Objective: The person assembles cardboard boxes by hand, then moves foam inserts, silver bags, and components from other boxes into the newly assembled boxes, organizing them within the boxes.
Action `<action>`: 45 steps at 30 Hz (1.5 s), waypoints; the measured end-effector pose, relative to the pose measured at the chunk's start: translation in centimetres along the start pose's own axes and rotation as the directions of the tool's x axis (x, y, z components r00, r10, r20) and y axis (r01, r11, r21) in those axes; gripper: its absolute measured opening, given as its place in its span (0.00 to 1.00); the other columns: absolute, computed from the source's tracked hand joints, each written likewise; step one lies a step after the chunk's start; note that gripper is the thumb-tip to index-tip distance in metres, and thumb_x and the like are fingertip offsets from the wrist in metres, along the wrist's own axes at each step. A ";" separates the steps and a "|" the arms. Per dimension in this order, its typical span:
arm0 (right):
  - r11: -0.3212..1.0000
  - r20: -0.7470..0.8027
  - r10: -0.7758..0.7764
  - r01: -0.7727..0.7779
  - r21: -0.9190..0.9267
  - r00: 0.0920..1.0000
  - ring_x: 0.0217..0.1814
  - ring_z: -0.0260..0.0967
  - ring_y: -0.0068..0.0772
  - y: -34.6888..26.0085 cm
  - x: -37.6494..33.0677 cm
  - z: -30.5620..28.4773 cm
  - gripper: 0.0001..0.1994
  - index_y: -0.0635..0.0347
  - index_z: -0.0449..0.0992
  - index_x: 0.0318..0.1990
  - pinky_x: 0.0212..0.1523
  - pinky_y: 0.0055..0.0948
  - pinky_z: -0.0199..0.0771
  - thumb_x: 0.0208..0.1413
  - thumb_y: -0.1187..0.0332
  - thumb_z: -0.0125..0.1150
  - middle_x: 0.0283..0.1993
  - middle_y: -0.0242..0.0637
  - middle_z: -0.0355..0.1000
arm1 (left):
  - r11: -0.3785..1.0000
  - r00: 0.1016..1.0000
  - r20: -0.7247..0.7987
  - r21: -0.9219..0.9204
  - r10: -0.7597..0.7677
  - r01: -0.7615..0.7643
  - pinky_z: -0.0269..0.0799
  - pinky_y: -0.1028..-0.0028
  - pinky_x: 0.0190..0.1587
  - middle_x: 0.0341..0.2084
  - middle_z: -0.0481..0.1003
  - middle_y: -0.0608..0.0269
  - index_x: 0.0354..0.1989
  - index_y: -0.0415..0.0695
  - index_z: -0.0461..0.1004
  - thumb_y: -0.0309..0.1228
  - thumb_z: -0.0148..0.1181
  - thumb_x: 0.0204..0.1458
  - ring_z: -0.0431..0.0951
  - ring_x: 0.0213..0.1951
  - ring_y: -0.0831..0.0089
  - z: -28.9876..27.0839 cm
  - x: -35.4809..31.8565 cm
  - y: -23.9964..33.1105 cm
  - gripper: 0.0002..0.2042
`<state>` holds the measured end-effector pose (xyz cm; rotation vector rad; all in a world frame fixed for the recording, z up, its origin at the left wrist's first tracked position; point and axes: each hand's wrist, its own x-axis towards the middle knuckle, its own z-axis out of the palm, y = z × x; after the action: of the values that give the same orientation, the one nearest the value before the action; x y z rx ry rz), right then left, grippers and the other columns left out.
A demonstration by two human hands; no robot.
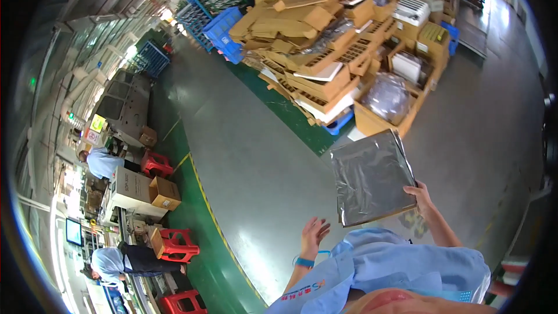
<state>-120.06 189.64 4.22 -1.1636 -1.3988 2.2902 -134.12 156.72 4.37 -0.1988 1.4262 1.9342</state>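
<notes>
The right hand (pixel 419 193) pinches the grey foil bag (pixel 372 177) at its 4 o'clock corner, held flat and clear of the body, while the left hand (pixel 314 234), at 8 o'clock, is spread open and empty.

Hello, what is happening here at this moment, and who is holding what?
A person in a light blue coat stands on a grey factory floor. The right hand grips the lower right corner of a flat silver foil bag, held up in the air. The left hand is open and empty, close to the bag but not touching it. Ahead lies a big pile of cardboard boxes. At the left, two other workers sit at a line near red stools.
</notes>
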 end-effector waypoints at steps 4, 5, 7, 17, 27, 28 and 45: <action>0.988 0.250 -0.059 0.092 -0.121 0.967 0.36 0.65 0.23 -8.2 11.1 13.0 0.22 0.67 0.68 0.47 0.39 0.23 0.64 0.42 0.68 0.61 0.34 0.33 0.69 | 0.990 0.987 -0.158 -0.130 0.026 -0.047 0.72 0.68 0.44 0.45 0.68 0.48 0.57 0.37 0.54 0.30 0.50 0.53 0.73 0.44 0.58 -6.4 4.4 5.6 0.24; 0.985 0.298 -0.036 0.085 -0.153 0.954 0.37 0.65 0.23 -9.6 13.7 17.1 0.22 0.67 0.68 0.47 0.39 0.23 0.63 0.42 0.68 0.62 0.34 0.33 0.69 | 0.988 0.984 -0.176 -0.149 0.022 -0.049 0.72 0.68 0.44 0.45 0.68 0.48 0.57 0.37 0.54 0.30 0.50 0.53 0.73 0.44 0.58 -8.0 5.9 6.5 0.24; 0.971 0.390 -0.014 0.106 -0.215 0.921 0.38 0.64 0.23 -10.9 18.8 24.7 0.23 0.68 0.68 0.47 0.40 0.22 0.62 0.42 0.67 0.63 0.35 0.33 0.68 | 0.963 0.915 -0.403 -0.235 0.031 -0.136 0.74 0.69 0.38 0.44 0.69 0.49 0.57 0.39 0.55 0.28 0.51 0.53 0.74 0.42 0.60 -11.5 9.5 8.2 0.23; 0.905 0.442 0.080 0.121 -0.407 0.893 0.41 0.63 0.25 -12.2 33.8 55.5 0.24 0.67 0.69 0.46 0.42 0.24 0.61 0.41 0.64 0.64 0.37 0.34 0.69 | 0.815 0.965 -0.156 -0.518 0.211 -0.262 0.66 0.62 0.48 0.48 0.67 0.60 0.56 0.42 0.59 0.45 0.45 0.56 0.69 0.47 0.66 -21.4 31.7 33.0 0.24; 1.000 0.309 -0.002 0.011 -0.026 0.951 0.42 0.66 0.27 -16.5 52.0 69.4 0.25 0.68 0.63 0.52 0.43 0.25 0.65 0.45 0.70 0.59 0.41 0.36 0.69 | 0.985 0.998 -0.055 -0.172 0.018 -0.028 0.67 0.76 0.40 0.33 0.73 0.63 0.39 0.40 0.70 0.25 0.48 0.44 0.72 0.35 0.72 -29.6 62.6 52.3 0.12; 0.993 0.364 -0.008 0.051 -0.108 0.931 0.43 0.66 0.28 -16.0 55.3 71.0 0.27 0.69 0.62 0.53 0.45 0.27 0.65 0.45 0.68 0.60 0.42 0.38 0.68 | 0.990 0.993 -0.096 -0.120 0.065 -0.077 0.67 0.76 0.39 0.32 0.73 0.63 0.38 0.40 0.70 0.25 0.49 0.44 0.72 0.35 0.72 -29.5 64.8 54.7 0.11; 0.989 0.786 0.042 0.088 -0.121 0.617 0.27 0.59 0.14 -32.9 95.4 112.7 0.23 0.58 0.66 0.48 0.22 0.17 0.56 0.53 0.49 0.53 0.32 0.32 0.69 | 0.836 0.871 -0.360 -0.312 0.335 -0.451 0.68 0.67 0.45 0.42 0.70 0.60 0.51 0.38 0.63 0.28 0.63 0.42 0.71 0.41 0.65 -47.9 98.3 87.9 0.26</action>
<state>-271.22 185.08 8.97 -0.0549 -1.8396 2.8625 -274.08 146.78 4.14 -0.4132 1.3235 2.6253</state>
